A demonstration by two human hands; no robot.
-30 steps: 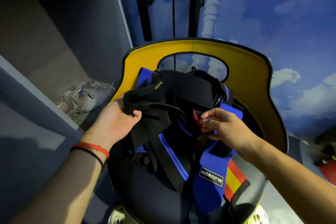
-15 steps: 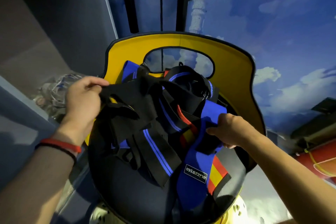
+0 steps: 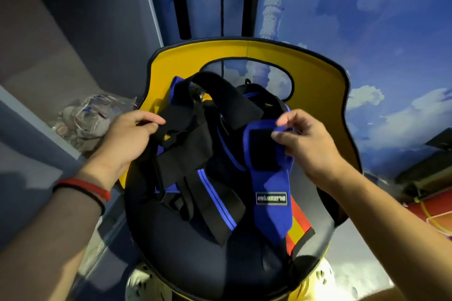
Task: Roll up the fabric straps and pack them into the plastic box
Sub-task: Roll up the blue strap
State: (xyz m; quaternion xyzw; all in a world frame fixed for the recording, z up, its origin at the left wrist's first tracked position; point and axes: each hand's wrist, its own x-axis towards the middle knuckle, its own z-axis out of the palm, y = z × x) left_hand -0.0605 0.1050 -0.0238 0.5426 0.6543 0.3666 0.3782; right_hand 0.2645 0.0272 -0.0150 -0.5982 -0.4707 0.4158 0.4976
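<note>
The left hand [image 3: 127, 137] is pinching a black strap [image 3: 186, 139] between thumb and curled fingers near the left edge of the seat [image 3: 195, 266]. The right hand [image 3: 310, 146] is pinching the top end of the blue strap [image 3: 269, 178] towards the seat's right edge. The straps are lying crossed in a heap on the seat, not yet rolled, and no plastic box is showing. Tangling is the risk, I'd say: pulling one end is likely dragging its neighbours along. The black patch [image 3: 263, 149] on the blue strap, if hook-and-loop, may be snagging other fabric.
</note>
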